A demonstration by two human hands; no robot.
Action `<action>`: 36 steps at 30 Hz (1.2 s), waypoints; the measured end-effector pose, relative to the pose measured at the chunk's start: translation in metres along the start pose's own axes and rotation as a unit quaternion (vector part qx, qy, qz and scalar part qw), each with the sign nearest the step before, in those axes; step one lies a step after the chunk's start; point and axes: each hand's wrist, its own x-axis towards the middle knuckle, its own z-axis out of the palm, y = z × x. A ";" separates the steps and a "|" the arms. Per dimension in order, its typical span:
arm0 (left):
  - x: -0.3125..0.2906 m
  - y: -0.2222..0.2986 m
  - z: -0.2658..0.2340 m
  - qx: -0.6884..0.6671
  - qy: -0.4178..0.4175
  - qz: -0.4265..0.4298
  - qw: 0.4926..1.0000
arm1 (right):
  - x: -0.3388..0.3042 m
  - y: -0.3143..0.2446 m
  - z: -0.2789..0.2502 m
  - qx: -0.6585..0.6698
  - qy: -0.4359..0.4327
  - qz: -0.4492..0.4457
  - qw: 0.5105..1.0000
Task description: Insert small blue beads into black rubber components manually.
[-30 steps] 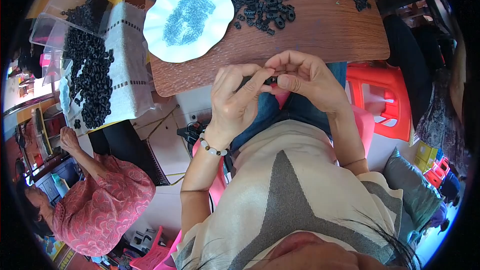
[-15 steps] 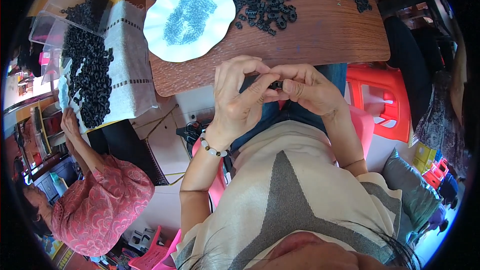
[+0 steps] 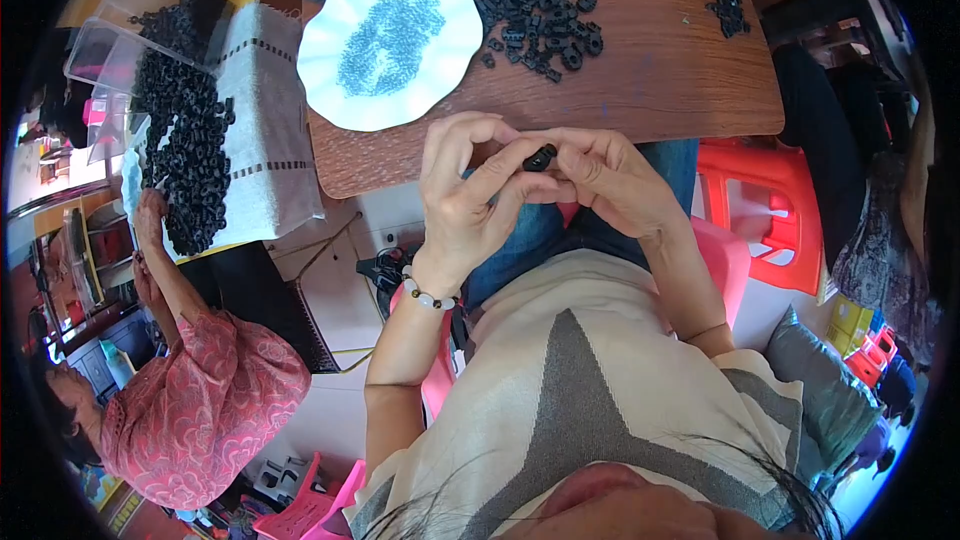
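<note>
Over the near edge of the brown table my left hand (image 3: 468,185), with a beaded bracelet at its wrist, pinches a small black plastic part (image 3: 540,158) between thumb and index finger. The part is tilted, and its detail is too small to tell. My right hand (image 3: 615,180) is closed beside it, thumb bent in close to the part's right side. What its fingertips hold, if anything, is hidden. Beyond my hands lie a loose heap of similar black parts (image 3: 535,5) and a white wavy-rimmed plate (image 3: 318,65) bearing a layer of tiny greyish pieces (image 3: 385,45).
A smaller cluster of black parts (image 3: 728,10) lies at the table's right (image 3: 680,90). To the left, another person (image 3: 210,400) sits by a cloth-covered surface (image 3: 265,130) with a large black heap (image 3: 185,160) and clear bins (image 3: 140,0). A red stool (image 3: 770,210) stands at right.
The black part has turned and tilted between my fingers and shifted slightly left. My right thumb has drawn back from across it. The other person's hand has moved a little up and right.
</note>
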 end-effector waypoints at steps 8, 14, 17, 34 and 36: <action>-0.002 -0.001 -0.004 0.017 0.024 -0.028 0.999 | 0.004 -0.018 0.010 -0.177 0.103 -0.009 0.979; -0.002 -0.003 -0.005 0.027 0.026 -0.025 0.999 | 0.016 -0.023 0.010 -0.263 0.084 -0.041 0.960; -0.002 -0.003 -0.005 0.028 0.032 -0.014 0.999 | 0.021 -0.028 0.012 -0.303 0.092 -0.042 0.948; -0.002 -0.004 0.002 -0.017 0.005 -0.059 0.998 | 0.115 -0.257 -0.037 -0.662 0.360 -0.392 0.528; 0.001 -0.003 0.002 -0.016 0.002 -0.058 0.998 | 0.110 -0.226 -0.050 -0.650 0.267 -0.397 0.590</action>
